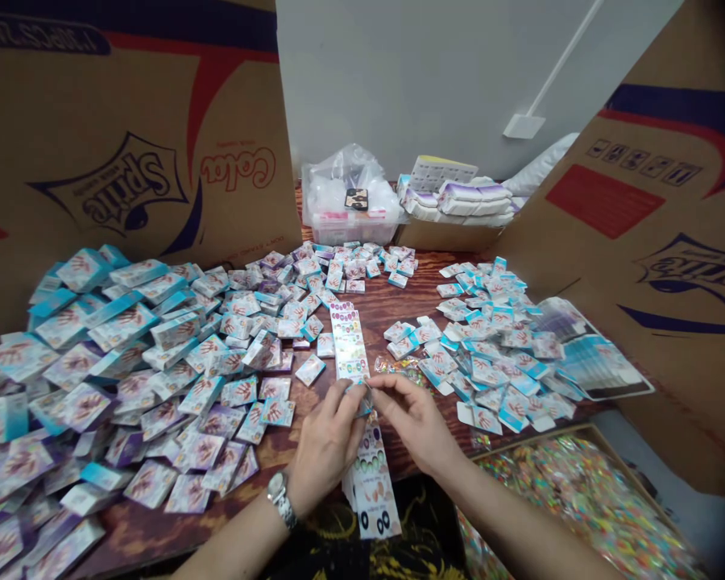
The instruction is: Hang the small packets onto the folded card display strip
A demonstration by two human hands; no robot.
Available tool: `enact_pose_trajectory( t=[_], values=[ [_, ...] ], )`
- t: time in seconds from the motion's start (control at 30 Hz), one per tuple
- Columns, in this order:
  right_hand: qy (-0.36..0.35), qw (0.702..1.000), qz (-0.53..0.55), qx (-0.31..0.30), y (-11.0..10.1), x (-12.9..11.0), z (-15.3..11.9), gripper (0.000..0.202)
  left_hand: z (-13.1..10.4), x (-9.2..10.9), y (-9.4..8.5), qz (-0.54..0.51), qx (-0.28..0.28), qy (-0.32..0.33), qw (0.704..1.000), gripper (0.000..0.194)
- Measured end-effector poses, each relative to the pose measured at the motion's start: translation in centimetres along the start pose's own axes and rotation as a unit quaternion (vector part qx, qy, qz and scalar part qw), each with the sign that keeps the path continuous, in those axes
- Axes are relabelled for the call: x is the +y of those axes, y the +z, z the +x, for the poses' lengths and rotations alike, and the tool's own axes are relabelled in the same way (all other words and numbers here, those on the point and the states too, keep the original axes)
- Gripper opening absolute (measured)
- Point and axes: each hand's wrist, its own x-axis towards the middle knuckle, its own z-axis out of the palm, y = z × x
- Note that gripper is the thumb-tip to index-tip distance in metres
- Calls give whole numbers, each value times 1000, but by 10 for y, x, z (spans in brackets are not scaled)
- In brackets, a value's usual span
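A small blue-and-white cardboard box (pixel 363 403), mostly hidden by fingers, is between my two hands above the table. My left hand (pixel 329 427), with a watch (pixel 281 498) on its wrist, is closed around the box. From the other side, my right hand (pixel 416 425) pinches at the box's edge. Below my hands lies a stack of long printed leaflets (pixel 350 342), whose near end (pixel 378 507) hangs past the table edge. Just beyond my right hand are small clear packets with colourful contents (pixel 399 369).
A large heap of small boxes (pixel 138 346) covers the left side. More boxes (pixel 489 346) lie to the right, beside fanned flat cartons (pixel 604 362). An open carton of colourful packets (pixel 580 499) stands low at right. Big cardboard walls (pixel 235 97) flank the table (pixel 387 310); a plastic tub (pixel 354 232) stands behind.
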Motion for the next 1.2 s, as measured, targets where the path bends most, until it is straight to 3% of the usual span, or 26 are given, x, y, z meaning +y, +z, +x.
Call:
enact_pose_trajectory(
  t=[0.13, 0.23, 0.4, 0.63, 0.9, 1.2],
  values=[
    [63, 994, 74, 41, 7, 7, 4, 17, -3, 1, 3, 12, 20, 6, 1000, 48],
    [52, 997, 19, 55, 8, 8, 5, 14, -6, 0, 9, 32, 35, -1, 999, 59],
    [-56, 982, -173, 43, 7, -2, -1, 19, -8, -1, 14, 69, 18, -27, 997, 68],
    [-244, 932, -265, 37, 16, 5, -15, 44, -2, 1, 10, 105, 7, -47, 993, 73],
    [-159, 967, -196, 37, 12, 10, -12, 28, -2, 3, 5, 78, -14, -62, 995, 70],
    [-222, 952, -205, 47, 9, 8, -6, 27, -1, 5, -1, 53, 2, -53, 997, 70]
  ],
)
